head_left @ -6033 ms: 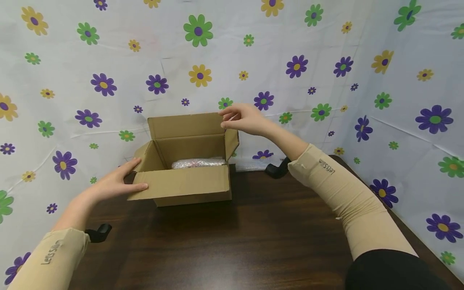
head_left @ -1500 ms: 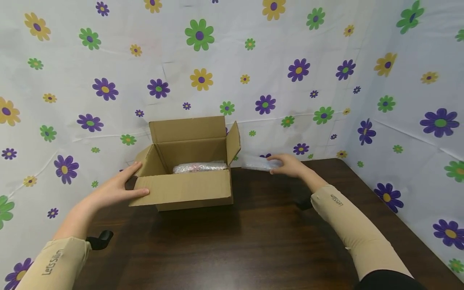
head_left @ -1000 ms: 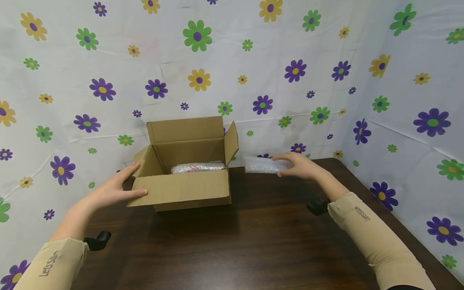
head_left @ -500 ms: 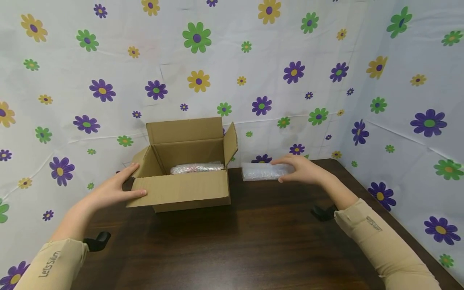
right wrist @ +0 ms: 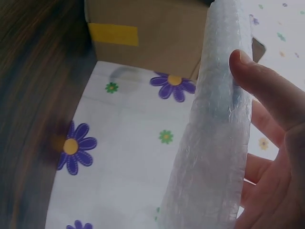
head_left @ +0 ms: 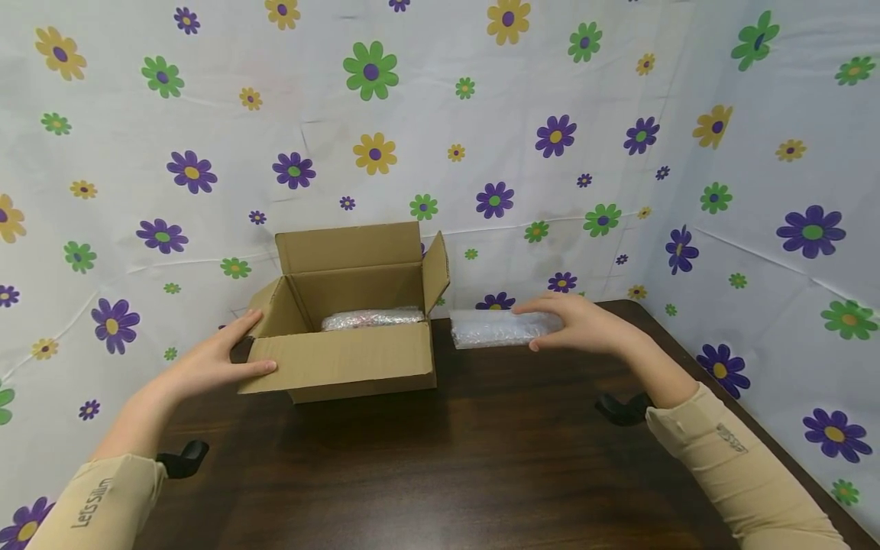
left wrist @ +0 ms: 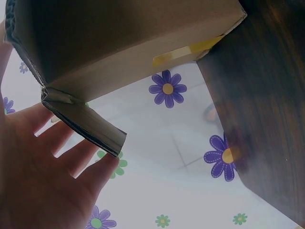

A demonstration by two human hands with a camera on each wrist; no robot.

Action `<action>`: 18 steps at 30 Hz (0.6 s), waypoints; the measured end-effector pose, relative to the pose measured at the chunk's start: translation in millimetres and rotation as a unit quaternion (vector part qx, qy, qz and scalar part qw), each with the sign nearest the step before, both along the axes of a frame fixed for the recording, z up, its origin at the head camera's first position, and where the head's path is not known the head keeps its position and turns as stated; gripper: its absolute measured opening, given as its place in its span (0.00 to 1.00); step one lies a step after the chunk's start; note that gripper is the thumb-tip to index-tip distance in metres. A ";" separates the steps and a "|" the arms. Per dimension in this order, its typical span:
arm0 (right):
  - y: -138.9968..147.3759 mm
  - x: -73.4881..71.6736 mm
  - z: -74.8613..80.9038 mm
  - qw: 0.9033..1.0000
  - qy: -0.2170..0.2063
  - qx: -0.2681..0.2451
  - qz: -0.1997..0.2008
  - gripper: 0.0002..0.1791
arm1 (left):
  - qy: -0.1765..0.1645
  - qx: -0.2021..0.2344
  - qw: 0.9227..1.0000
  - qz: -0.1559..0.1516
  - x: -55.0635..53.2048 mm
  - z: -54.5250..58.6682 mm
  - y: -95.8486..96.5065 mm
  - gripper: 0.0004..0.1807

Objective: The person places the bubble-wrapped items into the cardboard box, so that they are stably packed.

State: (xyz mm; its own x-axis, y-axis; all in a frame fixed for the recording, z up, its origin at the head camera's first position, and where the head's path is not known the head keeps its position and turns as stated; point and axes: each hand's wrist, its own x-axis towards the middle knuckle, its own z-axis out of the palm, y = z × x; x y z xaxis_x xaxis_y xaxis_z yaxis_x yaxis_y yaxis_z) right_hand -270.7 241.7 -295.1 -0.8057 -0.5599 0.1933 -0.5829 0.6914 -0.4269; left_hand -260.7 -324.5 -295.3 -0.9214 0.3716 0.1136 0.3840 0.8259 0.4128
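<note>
An open cardboard box (head_left: 364, 386) stands against the back wall, flaps spread. Inside lies a bubble-wrapped item (head_left: 374, 318) with some reddish colour showing through. My left hand (head_left: 209, 360) holds the box at its left front corner, thumb on the front flap (head_left: 344, 355) and fingers against the side flap (left wrist: 90, 121). To the right of the box, my right hand (head_left: 584, 325) grips a second bubble-wrapped package (head_left: 491, 328) by its right end. In the right wrist view the thumb presses one face of this package (right wrist: 209, 143) and the fingers go behind it; its contents are blurred.
A dark wooden table (head_left: 440, 466) carries the box. Behind and to the right hangs a white flower-patterned cloth (head_left: 502, 252). Yellow tape (right wrist: 114, 34) marks the box's side. A black wrist mount (head_left: 622, 409) sticks out from the right sleeve, another from the left.
My right hand has come down from above the box's right flap, taken hold of the wrapped package beside the box and drawn it nearer. The left hand keeps its place on the box.
</note>
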 end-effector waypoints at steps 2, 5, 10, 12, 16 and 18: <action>-1.2 2.9 2.4 1.000 0.002 0.000 0.004 0.31 | -0.001 0.001 1.000 0.000 -0.2 -0.1 -0.2 0.55; -3.3 7.2 6.1 1.000 0.006 0.000 0.013 0.30 | -0.003 0.003 1.000 0.000 -0.3 0.4 0.0 0.55; -8.7 15.5 13.8 1.000 0.011 0.008 0.019 0.30 | -0.003 0.002 1.000 0.002 0.3 1.1 0.1 0.55; -10.9 18.7 17.0 1.000 0.016 0.013 0.018 0.31 | 0.000 0.000 1.000 0.002 0.4 0.9 0.0 0.55; -15.2 24.2 22.5 0.999 0.028 0.019 0.020 0.31 | 0.002 -0.004 1.000 0.002 0.6 0.8 0.1 0.55; -18.1 27.6 25.2 0.999 0.033 0.019 0.022 0.31 | 0.001 -0.005 1.000 0.003 0.4 0.9 0.1 0.55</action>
